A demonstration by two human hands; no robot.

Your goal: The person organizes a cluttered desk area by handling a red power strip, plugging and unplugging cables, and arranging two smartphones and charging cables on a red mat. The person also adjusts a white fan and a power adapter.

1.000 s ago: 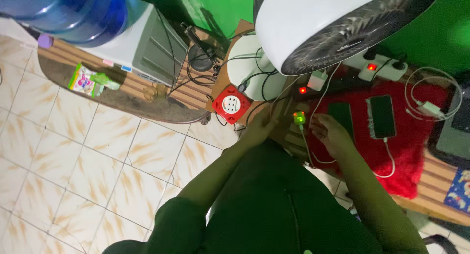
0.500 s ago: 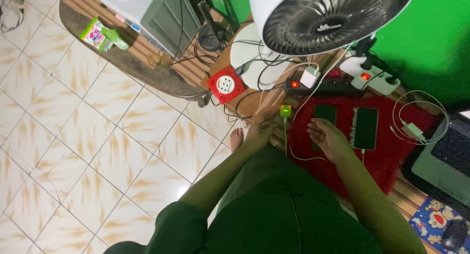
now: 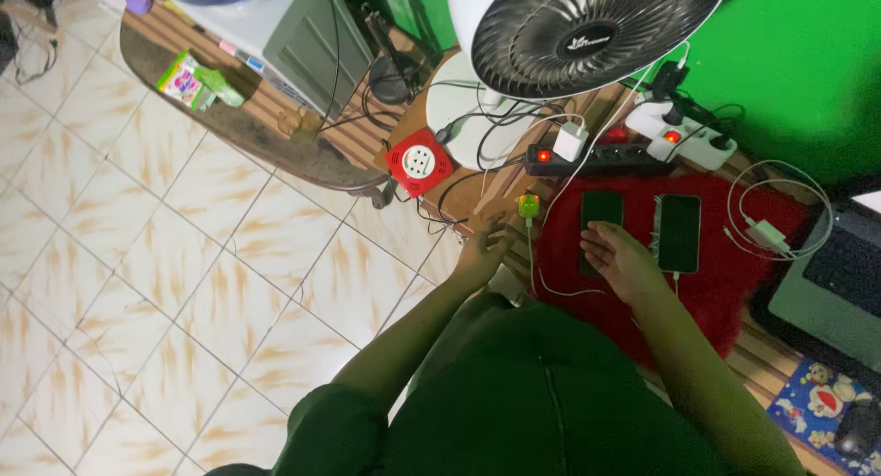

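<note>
The floor (image 3: pixel 138 283) is laid with glossy cream tiles veined in orange-brown, set diagonally across the view, with a small bright reflection of a lamp near the lower middle. A bright green wall (image 3: pixel 789 63) closes the upper right side. Along it runs a low striped wooden slat platform (image 3: pixel 358 141), its near end covered by a curved dark grey mat (image 3: pixel 229 127). A grey and white water dispenser cabinet (image 3: pixel 303 35) stands on the platform at the upper left. The light is dim and warm, with a green cast near the wall.
</note>
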